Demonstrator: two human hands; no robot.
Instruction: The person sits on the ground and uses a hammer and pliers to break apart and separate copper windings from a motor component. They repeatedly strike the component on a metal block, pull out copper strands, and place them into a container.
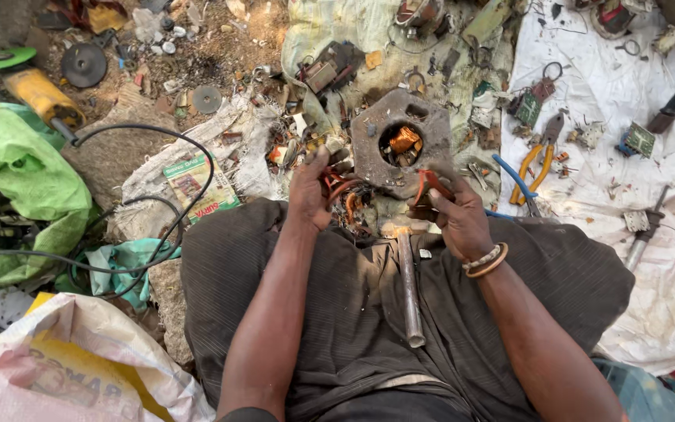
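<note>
Between both hands, at twelve o'clock from the lap: rusty grey metal motor stator (400,141) with copper windings. Left hand (310,191) and right hand (455,215) clasped on reddish copper wires (345,187), equally near.

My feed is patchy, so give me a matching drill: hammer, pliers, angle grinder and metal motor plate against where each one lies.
Things:
1. hammer
2. pliers
3. angle grinder
4. metal motor plate

Places:
A. far left, on the dirt
B. on the lap, between the arms
C. on the white cloth, at right
D. just beyond both hands

Pairs: 1-B, 2-C, 3-A, 4-D. The left hand and right hand both grip copper wire beneath the plate.
</note>
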